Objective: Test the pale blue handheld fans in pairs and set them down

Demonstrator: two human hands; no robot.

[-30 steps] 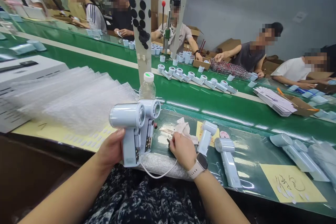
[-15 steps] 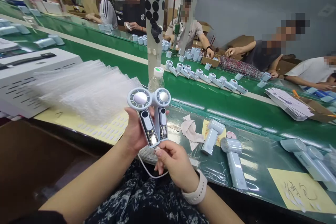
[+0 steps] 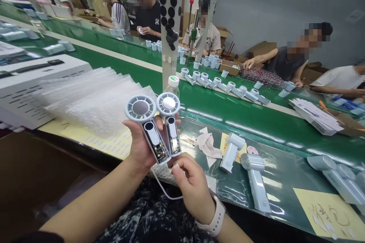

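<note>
Two light-blue handheld fans rest side by side in my left hand [image 3: 139,146], heads up and handles angled down toward me. The left fan [image 3: 154,134] is nearer and shows a dark round hub. A bright, shiny hub marks the right fan [image 3: 172,133]. Both handles have a clear front with circuit parts behind it. My right hand [image 3: 192,182] is closed in a pinch just below the handle ends. A white cable [image 3: 163,190] loops beneath the fans into this hand; its tip is hidden by the fingers.
Clear plastic sleeves [image 3: 97,102] lie left beside a white box [image 3: 37,87]. A bottle [image 3: 172,85] stands behind the fans. More fans [image 3: 258,182] and a yellow note [image 3: 330,212] lie right. Across the green belt [image 3: 216,102], several people work behind a row of fans [image 3: 222,85].
Both fans have moved slightly left and closer to me, and their heads have spread apart. My right hand's pinch now sits a little right of the left fan's base.
</note>
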